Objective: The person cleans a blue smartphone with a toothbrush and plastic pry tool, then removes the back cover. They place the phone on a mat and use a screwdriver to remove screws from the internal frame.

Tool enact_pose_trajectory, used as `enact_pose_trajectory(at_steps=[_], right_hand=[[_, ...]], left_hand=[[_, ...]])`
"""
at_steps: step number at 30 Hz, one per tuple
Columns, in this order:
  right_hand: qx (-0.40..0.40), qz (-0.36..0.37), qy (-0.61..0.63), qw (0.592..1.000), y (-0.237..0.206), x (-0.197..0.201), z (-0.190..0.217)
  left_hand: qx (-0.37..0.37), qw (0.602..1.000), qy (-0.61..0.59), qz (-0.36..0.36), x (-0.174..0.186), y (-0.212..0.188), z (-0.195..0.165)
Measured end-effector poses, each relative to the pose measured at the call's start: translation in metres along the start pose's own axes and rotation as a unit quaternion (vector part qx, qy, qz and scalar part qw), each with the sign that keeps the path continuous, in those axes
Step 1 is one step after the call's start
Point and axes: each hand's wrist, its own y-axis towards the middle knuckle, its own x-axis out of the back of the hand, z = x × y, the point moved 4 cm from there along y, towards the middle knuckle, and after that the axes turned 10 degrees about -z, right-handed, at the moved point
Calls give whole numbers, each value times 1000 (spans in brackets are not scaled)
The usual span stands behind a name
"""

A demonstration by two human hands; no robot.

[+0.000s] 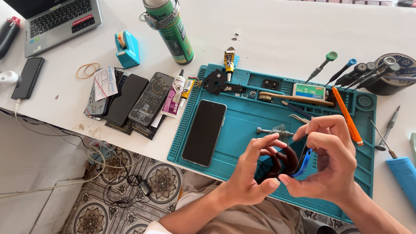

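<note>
Both hands hold one phone (284,162) with a dark glossy face and a blue edge, tilted above the front of the teal work mat (242,117). My left hand (253,173) grips its left side, fingers curled over the glass. My right hand (327,158) wraps the blue right edge, thumb and fingertips pinching it. A second black phone (204,132) lies flat on the mat's left part.
Several phones and back covers (125,99) lie left of the mat beside glue tubes (175,95). A green spray can (171,28), teal tape dispenser (127,48) and laptop (56,21) stand behind. Screwdrivers (359,76), a toothbrush (294,99), tweezers and an orange pry tool (346,115) sit right.
</note>
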Motion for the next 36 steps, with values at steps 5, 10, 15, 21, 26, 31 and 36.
enact_pose_trajectory(at_steps=[5, 10, 15, 21, 26, 31, 36], right_hand=[[0, -9, -26, 1000, -3, 1, -2], [-11, 8, 5, 1000, -6, 2, -7], [-53, 19, 26, 998, -9, -3, -9], [-49, 50, 86, 994, -7, -9, -1], [-67, 53, 109, 990, -5, -11, -2], [-77, 65, 98, 990, -6, -11, -5], [-89, 73, 99, 988, -7, -11, -6]], left_hand=[[-28, 999, 27, 9, -3, -2, -3], [-33, 999, 27, 12, -3, -4, -4], [-46, 998, 39, -8, -2, -3, -7], [-19, 998, 19, -50, 4, -1, -5], [34, 996, -42, -69, 8, 0, 2], [44, 994, -46, -89, 10, -2, 6], [51, 991, -91, -86, 8, -5, 12]])
